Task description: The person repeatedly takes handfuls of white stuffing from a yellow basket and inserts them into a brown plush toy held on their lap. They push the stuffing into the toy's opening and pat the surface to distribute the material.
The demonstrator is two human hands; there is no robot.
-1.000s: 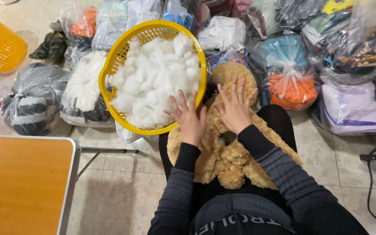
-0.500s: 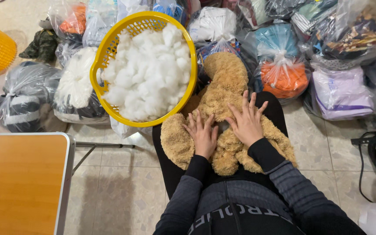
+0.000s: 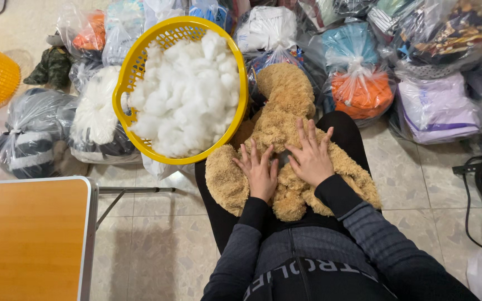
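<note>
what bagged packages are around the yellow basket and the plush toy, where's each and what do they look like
Clear bag: right of the tan plush toy, knotted on top, orange and teal contents.
Clear bag: far right, pale lilac fabric.
Clear bag: far left, grey and black striped contents.
Clear bag: left of the yellow basket, white fluffy contents.
Clear bag: behind the basket, white contents.
No signs or screens.

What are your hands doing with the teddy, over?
Both hands, left and right, flat on tan plush teddy on lap. Yellow basket of white stuffing alongside. Nothing blocking.
</note>
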